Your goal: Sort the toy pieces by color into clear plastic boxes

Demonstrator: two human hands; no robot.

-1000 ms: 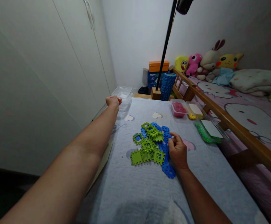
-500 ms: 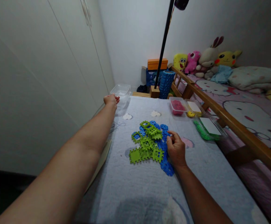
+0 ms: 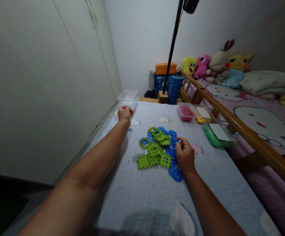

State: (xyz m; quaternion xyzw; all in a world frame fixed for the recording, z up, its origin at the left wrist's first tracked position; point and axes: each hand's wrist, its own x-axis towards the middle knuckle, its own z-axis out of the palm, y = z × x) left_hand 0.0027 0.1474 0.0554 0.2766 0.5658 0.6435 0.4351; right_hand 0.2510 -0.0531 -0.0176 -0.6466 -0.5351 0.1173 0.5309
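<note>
A heap of green and blue interlocking tiles point(image 3: 160, 149) lies in the middle of a grey-blue cloth-covered table point(image 3: 144, 196). My right hand point(image 3: 185, 156) rests curled on the blue tiles at the heap's right side, fingers pinched on one of them. My left hand point(image 3: 125, 113) is stretched out at the far left of the table, closed in a loose fist just in front of a clear plastic box point(image 3: 128, 97). What the fist holds, if anything, is hidden.
A pink-filled box point(image 3: 187, 112), a yellow-filled box point(image 3: 203, 115) and a green-filled box point(image 3: 218, 135) line the table's right edge beside a wooden bed rail point(image 3: 242, 131). Plush toys point(image 3: 216, 62) sit on the bed. A black pole point(image 3: 172, 49) stands behind. Wardrobe doors run along the left.
My left hand has drawn back from the clear box toward me and slightly right. My right hand has stayed on the blue tiles.
</note>
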